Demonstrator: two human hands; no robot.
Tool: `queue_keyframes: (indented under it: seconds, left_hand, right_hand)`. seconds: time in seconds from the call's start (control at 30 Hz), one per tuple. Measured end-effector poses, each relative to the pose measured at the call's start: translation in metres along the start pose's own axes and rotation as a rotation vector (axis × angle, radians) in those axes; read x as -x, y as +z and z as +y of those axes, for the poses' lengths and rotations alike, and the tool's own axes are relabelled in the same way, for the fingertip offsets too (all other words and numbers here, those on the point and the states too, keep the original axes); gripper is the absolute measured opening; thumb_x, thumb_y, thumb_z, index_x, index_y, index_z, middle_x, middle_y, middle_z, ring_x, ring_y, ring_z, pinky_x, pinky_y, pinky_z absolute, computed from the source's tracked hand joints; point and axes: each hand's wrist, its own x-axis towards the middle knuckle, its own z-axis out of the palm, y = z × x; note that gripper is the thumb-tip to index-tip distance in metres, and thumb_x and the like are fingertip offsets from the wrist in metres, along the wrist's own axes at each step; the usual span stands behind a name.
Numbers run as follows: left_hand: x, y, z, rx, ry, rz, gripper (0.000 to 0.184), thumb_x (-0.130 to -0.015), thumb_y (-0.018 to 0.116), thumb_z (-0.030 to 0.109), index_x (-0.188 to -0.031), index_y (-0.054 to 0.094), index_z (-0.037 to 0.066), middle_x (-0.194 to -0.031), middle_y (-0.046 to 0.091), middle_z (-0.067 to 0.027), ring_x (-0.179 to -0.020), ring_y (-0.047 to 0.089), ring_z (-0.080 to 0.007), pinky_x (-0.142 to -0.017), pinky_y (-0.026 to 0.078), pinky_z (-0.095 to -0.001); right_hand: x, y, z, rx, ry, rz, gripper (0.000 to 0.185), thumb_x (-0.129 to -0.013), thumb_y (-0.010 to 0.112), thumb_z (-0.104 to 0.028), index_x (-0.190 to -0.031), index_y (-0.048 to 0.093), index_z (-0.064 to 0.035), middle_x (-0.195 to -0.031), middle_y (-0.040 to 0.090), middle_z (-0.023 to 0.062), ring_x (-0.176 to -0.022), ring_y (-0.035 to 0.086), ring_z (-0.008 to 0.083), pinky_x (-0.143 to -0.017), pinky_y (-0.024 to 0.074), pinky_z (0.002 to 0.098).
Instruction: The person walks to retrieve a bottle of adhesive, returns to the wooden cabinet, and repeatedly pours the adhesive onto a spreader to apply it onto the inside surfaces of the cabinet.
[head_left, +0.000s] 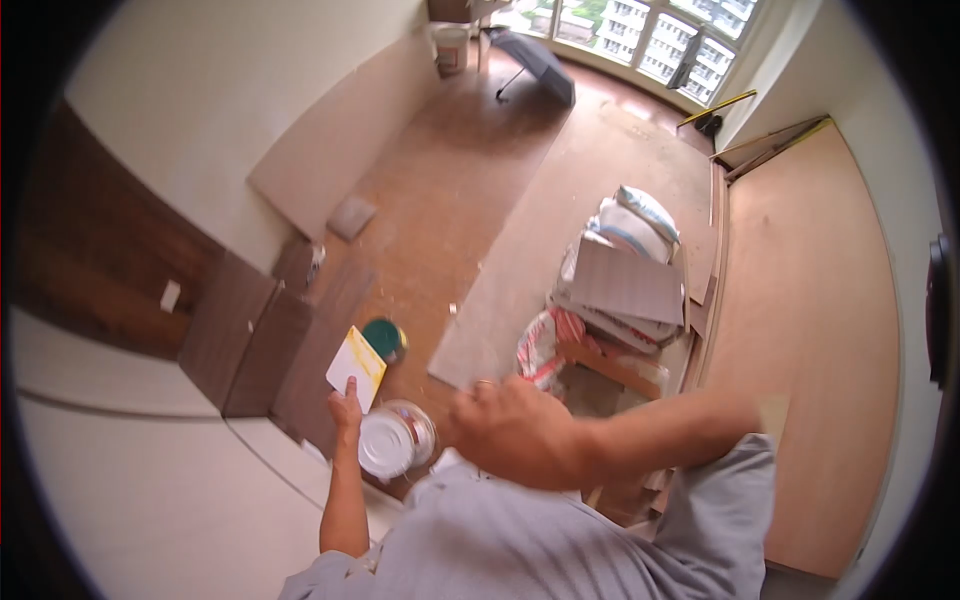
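Note:
My left hand (346, 404) grips the lower edge of a flat white square plate (356, 368) with yellow smears along its upper right side, the thumb lying on its face. Just behind the plate stands a round container with a dark green top (382, 338). Below and right of the plate is a bucket with a white lid (386, 445). My right hand (505, 420) is raised in front of my chest, blurred, with its fingers curled; a ring shows on one finger. Whether anything is inside it cannot be made out.
Stacked bags (636, 226) and a board (628, 282) lie right of centre, beside a red and white sack (540, 350). An open umbrella (535, 65) rests near the windows. A large wooden panel (810, 330) leans at the right wall.

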Motion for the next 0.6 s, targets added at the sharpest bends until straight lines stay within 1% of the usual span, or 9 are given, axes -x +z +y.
queue_keyframes:
  seconds: [0.1, 0.17, 0.23, 0.3, 0.37, 0.4, 0.47, 0.57, 0.6]
  left_hand:
    - [-0.087, 0.043, 0.068, 0.083, 0.092, 0.000, 0.045, -0.086, 0.063, 0.033, -0.084, 0.064, -0.012, -0.077, 0.066, -0.0220, -0.068, 0.065, -0.0278, -0.062, 0.048, -0.0383]
    - [-0.121, 0.070, 0.113, 0.201, 0.183, -0.067, 0.043, -0.086, 0.062, 0.032, -0.085, 0.064, -0.011, -0.078, 0.066, -0.0223, -0.070, 0.065, -0.0286, -0.064, 0.049, -0.0388]
    - [-0.144, 0.095, 0.153, 0.114, 0.173, -0.132, 0.036, -0.087, 0.061, 0.027, -0.091, 0.064, -0.009, -0.083, 0.066, -0.0218, -0.077, 0.066, -0.0301, -0.068, 0.049, -0.0390]
    - [-0.172, 0.139, 0.158, 0.201, 0.270, -0.180, 0.032, -0.087, 0.061, 0.023, -0.096, 0.063, -0.007, -0.087, 0.067, -0.0203, -0.082, 0.066, -0.0301, -0.072, 0.049, -0.0383]
    - [-0.215, 0.203, 0.169, 0.111, 0.383, -0.199, 0.029, -0.086, 0.061, 0.020, -0.100, 0.063, -0.006, -0.092, 0.067, -0.0195, -0.087, 0.066, -0.0289, -0.074, 0.049, -0.0380]
    - [-0.219, 0.215, 0.196, 0.049, 0.225, -0.243, 0.029, -0.084, 0.062, 0.020, -0.099, 0.064, -0.006, -0.092, 0.067, -0.0203, -0.087, 0.066, -0.0280, -0.075, 0.049, -0.0378]
    - [-0.243, 0.263, 0.216, 0.041, 0.058, -0.208, 0.031, -0.084, 0.064, 0.024, -0.093, 0.066, -0.006, -0.087, 0.068, -0.0200, -0.083, 0.067, -0.0280, -0.071, 0.050, -0.0370]
    - [-0.278, 0.335, 0.270, 0.122, 0.098, -0.280, 0.032, -0.084, 0.064, 0.025, -0.092, 0.066, -0.006, -0.085, 0.067, -0.0208, -0.081, 0.067, -0.0277, -0.069, 0.049, -0.0370]
    - [-0.289, 0.349, 0.316, 0.065, 0.139, -0.325, 0.032, -0.084, 0.063, 0.025, -0.092, 0.066, -0.005, -0.085, 0.067, -0.0206, -0.080, 0.067, -0.0277, -0.069, 0.049, -0.0372]
  right_hand:
    - [-0.051, 0.132, 0.127, -0.372, 0.220, 0.179, 0.029, -0.084, 0.058, -0.028, -0.103, 0.056, -0.0059, -0.099, 0.061, 0.0140, -0.090, 0.060, 0.0329, -0.072, 0.0488, 0.0429]
    - [-0.063, 0.236, 0.198, -0.507, 0.644, 0.213, 0.033, -0.082, 0.057, -0.024, -0.111, 0.054, -0.0074, -0.103, 0.060, 0.0156, -0.096, 0.058, 0.0332, -0.079, 0.0475, 0.0430]
    - [-0.032, 0.381, 0.246, -0.369, 0.786, 0.531, 0.033, -0.077, 0.056, -0.017, -0.108, 0.054, -0.0034, -0.097, 0.061, 0.0189, -0.093, 0.058, 0.0391, -0.081, 0.0469, 0.0463]
    - [-0.001, 0.410, 0.265, -0.768, 1.036, -0.384, 0.045, -0.071, 0.070, -0.035, -0.102, 0.063, -0.0027, -0.115, 0.058, 0.0175, -0.112, 0.052, 0.0340, -0.089, 0.0453, 0.0389]
    - [0.050, 0.523, 0.289, -0.765, 0.888, -0.531, 0.047, -0.076, 0.062, -0.041, -0.111, 0.063, -0.0100, -0.126, 0.054, 0.0129, -0.120, 0.048, 0.0298, -0.098, 0.0397, 0.0385]
    - [0.068, 0.585, 0.302, -1.009, 1.179, -0.449, 0.048, -0.077, 0.061, -0.041, -0.116, 0.061, -0.0138, -0.128, 0.052, 0.0143, -0.122, 0.047, 0.0294, -0.101, 0.0375, 0.0384]
    - [0.046, 0.563, 0.373, -1.003, 1.060, -0.275, 0.042, -0.078, 0.060, -0.039, -0.110, 0.063, -0.0114, -0.114, 0.058, 0.0135, -0.109, 0.054, 0.0280, -0.093, 0.0420, 0.0376]
    - [0.045, 0.518, 0.456, -0.985, 0.899, -0.065, 0.035, -0.079, 0.059, -0.034, -0.100, 0.067, -0.0078, -0.092, 0.068, 0.0124, -0.090, 0.065, 0.0260, -0.081, 0.0488, 0.0365]
    - [0.035, 0.411, 0.478, -1.203, 1.099, 0.170, 0.029, -0.079, 0.059, -0.029, -0.092, 0.067, -0.0045, -0.077, 0.068, 0.0102, -0.075, 0.065, 0.0260, -0.072, 0.0501, 0.0360]
